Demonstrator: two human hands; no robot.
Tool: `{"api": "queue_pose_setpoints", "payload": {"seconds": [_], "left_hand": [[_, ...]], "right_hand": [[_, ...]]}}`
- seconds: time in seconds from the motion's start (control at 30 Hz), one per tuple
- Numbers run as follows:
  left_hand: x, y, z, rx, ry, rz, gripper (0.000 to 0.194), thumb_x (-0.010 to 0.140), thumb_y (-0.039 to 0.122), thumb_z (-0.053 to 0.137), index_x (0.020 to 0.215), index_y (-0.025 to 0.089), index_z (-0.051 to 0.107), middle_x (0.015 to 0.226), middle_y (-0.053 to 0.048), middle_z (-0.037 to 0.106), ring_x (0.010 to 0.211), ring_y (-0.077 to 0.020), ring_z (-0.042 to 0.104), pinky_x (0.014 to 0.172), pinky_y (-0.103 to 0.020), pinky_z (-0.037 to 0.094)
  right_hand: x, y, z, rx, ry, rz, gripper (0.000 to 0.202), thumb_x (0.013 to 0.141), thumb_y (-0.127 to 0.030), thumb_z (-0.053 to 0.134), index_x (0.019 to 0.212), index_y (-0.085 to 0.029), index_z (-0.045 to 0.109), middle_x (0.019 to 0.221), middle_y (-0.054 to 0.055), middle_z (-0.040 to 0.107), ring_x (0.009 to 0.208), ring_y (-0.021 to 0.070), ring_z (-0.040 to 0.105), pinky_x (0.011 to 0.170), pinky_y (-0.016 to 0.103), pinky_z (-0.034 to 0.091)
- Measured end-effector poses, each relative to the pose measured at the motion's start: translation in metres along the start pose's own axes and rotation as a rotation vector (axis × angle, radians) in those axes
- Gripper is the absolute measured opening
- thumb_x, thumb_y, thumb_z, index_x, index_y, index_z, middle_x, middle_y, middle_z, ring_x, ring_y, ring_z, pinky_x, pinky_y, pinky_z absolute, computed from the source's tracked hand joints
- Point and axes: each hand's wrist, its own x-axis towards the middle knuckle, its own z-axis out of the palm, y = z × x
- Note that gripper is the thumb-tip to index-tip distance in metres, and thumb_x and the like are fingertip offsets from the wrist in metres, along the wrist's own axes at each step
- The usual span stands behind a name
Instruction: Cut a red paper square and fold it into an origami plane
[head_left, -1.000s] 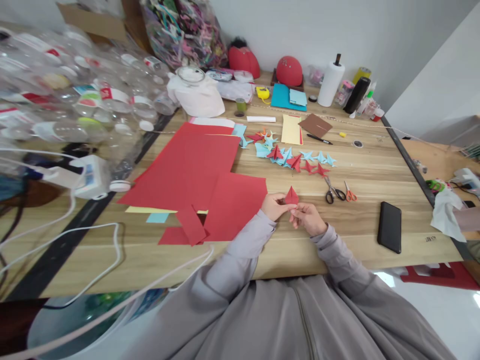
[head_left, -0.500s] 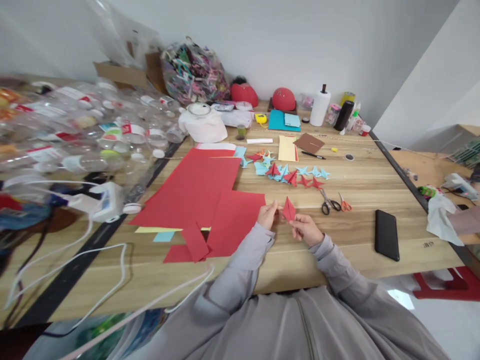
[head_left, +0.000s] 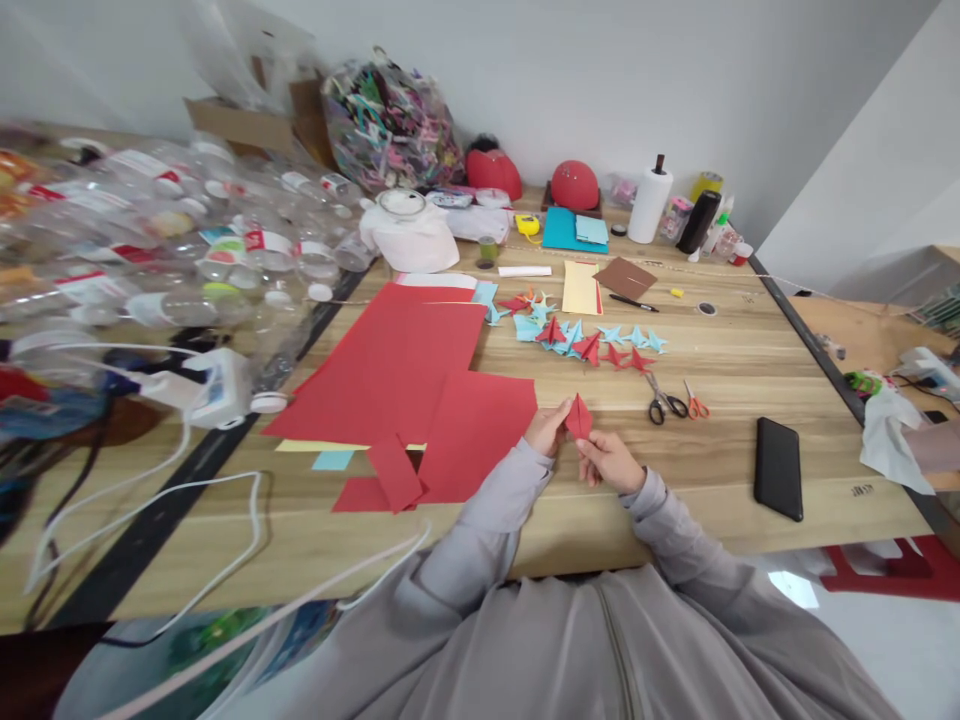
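A small folded red paper (head_left: 578, 416), diamond-shaped with a crease down its middle, is held up between both hands above the table. My left hand (head_left: 550, 428) pinches its left edge. My right hand (head_left: 609, 459) grips its lower right end with the thumb and fingers. Beyond them lies a row of folded paper cranes (head_left: 589, 348), red and light blue. Large red sheets (head_left: 480, 430) lie left of my hands, with small red strips (head_left: 394, 474) near the front edge.
Black-handled scissors (head_left: 664, 402), orange scissors (head_left: 697, 402) and a black phone (head_left: 778, 468) lie to the right. Many plastic bottles (head_left: 247, 250) and a white cable (head_left: 255, 520) are at left. A person's sleeve (head_left: 930, 455) shows at far right.
My left hand has moved right, closer to the red paper, and now grips its edge. The view has shifted slightly.
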Motion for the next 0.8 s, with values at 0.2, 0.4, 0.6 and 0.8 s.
{"api": "queue_pose_setpoints", "payload": {"seconds": [0.2, 0.4, 0.6, 0.8], "left_hand": [[-0.016, -0.003, 0.012, -0.117, 0.008, -0.005, 0.034, 0.06, 0.046, 0.075, 0.061, 0.015, 0.062, 0.056, -0.002, 0.06, 0.051, -0.0131, 0.053, 0.052, -0.027, 0.044], [-0.021, -0.013, 0.01, 0.012, 0.133, 0.047, 0.036, 0.061, 0.047, 0.074, 0.065, 0.014, 0.063, 0.047, 0.003, 0.054, 0.04, -0.0085, 0.044, 0.041, -0.022, 0.033], [-0.02, -0.013, 0.013, -0.047, 0.064, 0.02, 0.041, 0.068, 0.053, 0.069, 0.058, 0.015, 0.055, 0.042, 0.004, 0.046, 0.036, -0.0081, 0.042, 0.039, -0.022, 0.035], [-0.019, -0.015, 0.015, -0.106, 0.113, 0.028, 0.046, 0.068, 0.053, 0.069, 0.05, 0.016, 0.049, 0.042, 0.003, 0.046, 0.038, -0.0086, 0.045, 0.04, -0.023, 0.037]], "right_hand": [[-0.002, -0.003, -0.002, -0.007, 0.043, -0.038, 0.046, 0.068, -0.062, 0.064, 0.065, -0.018, 0.049, 0.044, -0.001, 0.061, 0.029, 0.0094, 0.05, 0.03, 0.018, 0.034], [-0.005, -0.005, -0.006, -0.023, -0.12, -0.117, 0.04, 0.068, -0.051, 0.071, 0.081, -0.016, 0.055, 0.063, 0.001, 0.07, 0.041, 0.0102, 0.06, 0.039, 0.019, 0.045], [-0.003, -0.003, -0.003, 0.062, -0.011, -0.122, 0.047, 0.072, -0.061, 0.063, 0.084, -0.016, 0.056, 0.057, 0.001, 0.068, 0.041, 0.0113, 0.061, 0.039, 0.019, 0.046], [-0.003, 0.001, 0.003, 0.058, 0.063, -0.112, 0.049, 0.07, -0.063, 0.062, 0.082, -0.016, 0.058, 0.046, -0.002, 0.063, 0.032, 0.0097, 0.054, 0.033, 0.018, 0.041]]}}
